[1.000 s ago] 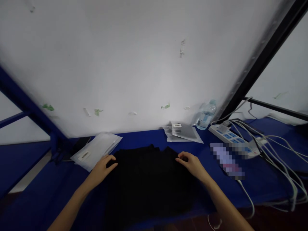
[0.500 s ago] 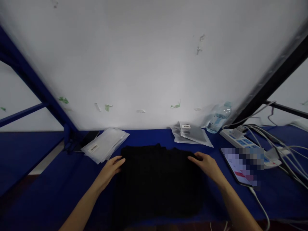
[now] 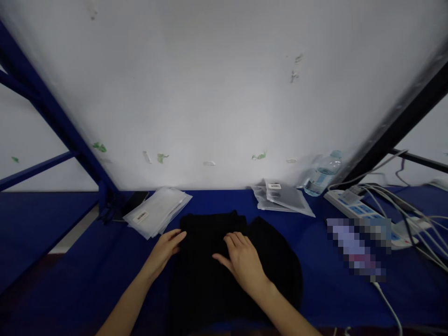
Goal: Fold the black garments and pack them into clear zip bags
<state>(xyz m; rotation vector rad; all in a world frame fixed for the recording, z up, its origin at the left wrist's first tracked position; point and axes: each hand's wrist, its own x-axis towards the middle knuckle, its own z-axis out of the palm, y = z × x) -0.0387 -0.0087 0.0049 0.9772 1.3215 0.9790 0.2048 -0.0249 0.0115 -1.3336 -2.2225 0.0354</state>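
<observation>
A black garment (image 3: 210, 275) lies spread on the blue table, its right part folded or bunched with a rounded edge; which kind of garment it is I cannot tell. At its upper left edge, my left hand (image 3: 167, 247) pinches the cloth between thumb and fingers. My right hand (image 3: 245, 261) rests on top of the garment near its middle, thumb held apart from the fingers, palm down. The dark cloth hides its own folds.
White plastic bags (image 3: 157, 212) with a barcode label lie back left, beside a dark phone-like object (image 3: 136, 201). Grey packed bags (image 3: 283, 198), a water bottle (image 3: 324, 173), a power strip (image 3: 364, 214) with cables and a blurred phone (image 3: 353, 247) are at right. A white wall (image 3: 224, 102) stands behind.
My right hand has left the garment's upper right corner and moved left onto its middle. The right part of the cloth has changed shape. My left hand stays at the left edge.
</observation>
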